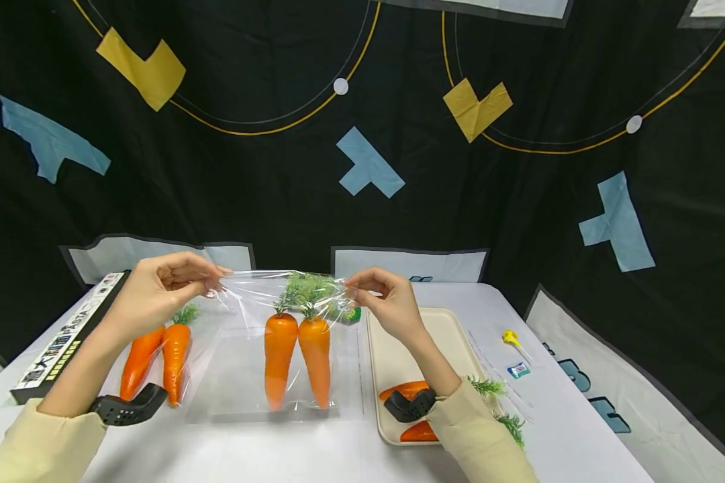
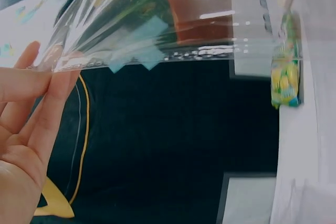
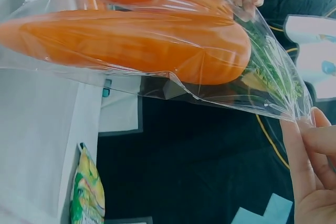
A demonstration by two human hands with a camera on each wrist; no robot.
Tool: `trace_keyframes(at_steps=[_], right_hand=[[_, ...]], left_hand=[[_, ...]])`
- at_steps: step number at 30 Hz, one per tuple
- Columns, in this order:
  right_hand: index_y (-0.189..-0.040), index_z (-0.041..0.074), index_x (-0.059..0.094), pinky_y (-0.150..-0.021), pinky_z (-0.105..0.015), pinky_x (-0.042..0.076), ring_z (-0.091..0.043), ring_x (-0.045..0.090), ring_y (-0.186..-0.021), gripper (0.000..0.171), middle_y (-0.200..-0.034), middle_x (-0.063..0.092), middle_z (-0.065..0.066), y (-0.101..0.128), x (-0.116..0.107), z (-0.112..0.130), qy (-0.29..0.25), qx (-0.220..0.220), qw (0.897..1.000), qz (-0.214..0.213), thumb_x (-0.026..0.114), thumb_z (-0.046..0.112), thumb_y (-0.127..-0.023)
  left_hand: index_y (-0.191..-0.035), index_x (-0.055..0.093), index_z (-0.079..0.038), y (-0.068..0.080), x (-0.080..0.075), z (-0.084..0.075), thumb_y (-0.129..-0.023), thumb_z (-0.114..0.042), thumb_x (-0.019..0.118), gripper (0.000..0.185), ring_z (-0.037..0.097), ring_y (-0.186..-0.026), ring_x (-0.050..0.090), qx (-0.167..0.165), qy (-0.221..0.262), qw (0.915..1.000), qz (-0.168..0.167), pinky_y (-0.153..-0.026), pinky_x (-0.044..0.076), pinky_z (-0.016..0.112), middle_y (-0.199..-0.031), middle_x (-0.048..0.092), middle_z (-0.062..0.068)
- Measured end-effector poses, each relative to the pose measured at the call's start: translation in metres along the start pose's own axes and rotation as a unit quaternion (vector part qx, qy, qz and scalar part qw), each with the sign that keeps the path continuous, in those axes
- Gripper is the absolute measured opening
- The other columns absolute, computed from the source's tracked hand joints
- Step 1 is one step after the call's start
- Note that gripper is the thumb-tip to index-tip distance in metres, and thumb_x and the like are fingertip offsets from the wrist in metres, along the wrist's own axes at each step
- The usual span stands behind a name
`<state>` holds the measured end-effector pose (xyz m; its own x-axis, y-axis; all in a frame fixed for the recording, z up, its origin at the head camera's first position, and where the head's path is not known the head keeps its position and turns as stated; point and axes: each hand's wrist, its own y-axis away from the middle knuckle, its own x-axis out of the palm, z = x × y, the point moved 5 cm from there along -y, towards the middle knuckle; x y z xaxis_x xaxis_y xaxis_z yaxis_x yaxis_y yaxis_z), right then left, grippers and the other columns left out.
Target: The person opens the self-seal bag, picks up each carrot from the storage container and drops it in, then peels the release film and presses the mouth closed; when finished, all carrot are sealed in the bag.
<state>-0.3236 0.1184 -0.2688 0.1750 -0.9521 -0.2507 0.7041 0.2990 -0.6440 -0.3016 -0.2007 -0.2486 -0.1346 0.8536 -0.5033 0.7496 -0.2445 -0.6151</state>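
A clear plastic bag (image 1: 248, 302) hangs between both hands, with two orange carrots (image 1: 280, 355) inside it, tips down and green tops up. Its upper left corner is pinched between the thumb and fingers of my left hand (image 1: 169, 288). My right hand (image 1: 389, 302) pinches the opposite upper corner, near the leafy tops. From the right wrist, the carrots (image 3: 157, 45) show large through the film, and the right fingertips (image 3: 296, 129) squeeze gathered plastic. In the left wrist view, the left hand (image 2: 31, 114) grips the stretched edge of the bag (image 2: 173, 56).
Two more bagged carrots (image 1: 175, 355) lie at the left beside a long printed box (image 1: 72, 335). A beige tray (image 1: 399, 342) on the right holds carrots partly hidden by my right arm. Beyond it lie a yellow-headed item (image 1: 510, 337) and a small packet (image 1: 518, 369).
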Motion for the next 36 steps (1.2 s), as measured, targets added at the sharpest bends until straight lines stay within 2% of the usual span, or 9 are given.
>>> trace_keyframes(at_steps=[4,7,9,13,15,20,24,29,36], right_hand=[[-0.098,-0.011,0.065,-0.07,-0.033,0.058,-0.032,0.069,-0.088,0.012,-0.097,0.067,-0.024,-0.015,0.013,0.01,0.017,0.009,1.0,0.009,0.062,-0.013,-0.086],[-0.1,-0.01,0.065,-0.072,-0.035,0.058,-0.029,0.069,-0.089,0.012,-0.098,0.067,-0.022,-0.027,0.023,0.005,0.011,0.021,1.0,0.018,0.062,-0.01,-0.088],[-0.101,-0.009,0.065,-0.074,-0.04,0.058,-0.029,0.069,-0.089,0.013,-0.099,0.067,-0.022,-0.034,0.03,-0.004,-0.003,0.033,0.999,0.024,0.062,-0.009,-0.088],[-0.102,-0.004,0.066,-0.074,-0.038,0.058,-0.022,0.069,-0.087,0.013,-0.099,0.068,-0.015,-0.049,0.039,-0.033,-0.013,0.049,0.998,0.025,0.064,-0.004,-0.089],[-0.103,-0.004,0.066,-0.075,-0.038,0.057,-0.021,0.069,-0.088,0.014,-0.1,0.068,-0.015,-0.055,0.042,-0.038,-0.016,0.057,0.998,0.026,0.064,-0.004,-0.09],[-0.107,-0.01,0.064,-0.079,-0.04,0.056,-0.031,0.067,-0.092,0.017,-0.105,0.065,-0.023,-0.065,0.048,-0.034,-0.022,0.082,0.996,0.036,0.061,-0.005,-0.091],[-0.107,-0.009,0.064,-0.077,-0.036,0.057,-0.03,0.067,-0.091,0.017,-0.106,0.066,-0.022,-0.073,0.056,-0.055,-0.03,0.101,0.994,0.031,0.062,-0.004,-0.091],[-0.106,-0.003,0.067,-0.074,-0.031,0.057,-0.025,0.068,-0.087,0.017,-0.102,0.068,-0.016,-0.081,0.062,-0.09,-0.047,0.134,0.99,-0.001,0.065,-0.001,-0.089],[-0.113,0.003,0.068,-0.077,-0.03,0.056,-0.022,0.068,-0.092,0.023,-0.106,0.067,-0.013,-0.084,0.071,-0.11,-0.104,0.181,0.977,-0.036,0.063,0.0,-0.091]], left_hand=[[-0.106,0.068,-0.003,-0.007,-0.014,0.012,-0.089,0.007,0.061,0.02,0.01,-0.079,0.068,-0.012,-0.016,0.9998,-0.001,-0.071,0.053,0.015,-0.099,0.071,-0.01],[-0.107,0.068,-0.003,-0.011,-0.024,0.023,-0.09,0.006,0.061,0.02,0.006,-0.08,0.068,-0.031,-0.026,0.9992,-0.005,-0.071,0.052,0.014,-0.097,0.069,-0.016],[-0.107,0.067,-0.003,-0.014,-0.029,0.031,-0.091,0.005,0.061,0.02,0.003,-0.081,0.067,-0.044,-0.029,0.9986,-0.006,-0.071,0.052,0.013,-0.097,0.068,-0.018],[-0.109,0.066,-0.003,-0.019,-0.035,0.046,-0.092,0.003,0.061,0.019,0.001,-0.082,0.066,-0.052,-0.032,0.9981,-0.004,-0.071,0.052,0.014,-0.098,0.068,-0.02],[-0.11,0.065,-0.002,-0.022,-0.037,0.052,-0.092,0.001,0.06,0.018,0.001,-0.082,0.066,-0.054,-0.031,0.998,-0.001,-0.071,0.052,0.014,-0.097,0.067,-0.02],[-0.112,0.063,0.0,-0.032,-0.04,0.068,-0.094,-0.002,0.06,0.018,0.002,-0.08,0.067,-0.062,-0.028,0.9977,0.007,-0.07,0.052,0.014,-0.095,0.067,-0.02],[-0.115,0.062,0.0,-0.036,-0.042,0.085,-0.095,-0.009,0.061,0.022,0.005,-0.079,0.067,-0.088,-0.031,0.9955,0.018,-0.07,0.051,0.015,-0.094,0.067,-0.022],[-0.118,0.061,0.0,-0.038,-0.039,0.104,-0.095,-0.016,0.062,0.028,0.006,-0.08,0.067,-0.117,-0.019,0.9926,0.026,-0.07,0.051,0.015,-0.096,0.067,-0.021],[-0.128,0.055,-0.002,-0.038,-0.032,0.121,-0.097,-0.026,0.06,0.039,-0.002,-0.085,0.063,-0.158,-0.025,0.9868,0.025,-0.074,0.045,0.01,-0.108,0.062,-0.02]])
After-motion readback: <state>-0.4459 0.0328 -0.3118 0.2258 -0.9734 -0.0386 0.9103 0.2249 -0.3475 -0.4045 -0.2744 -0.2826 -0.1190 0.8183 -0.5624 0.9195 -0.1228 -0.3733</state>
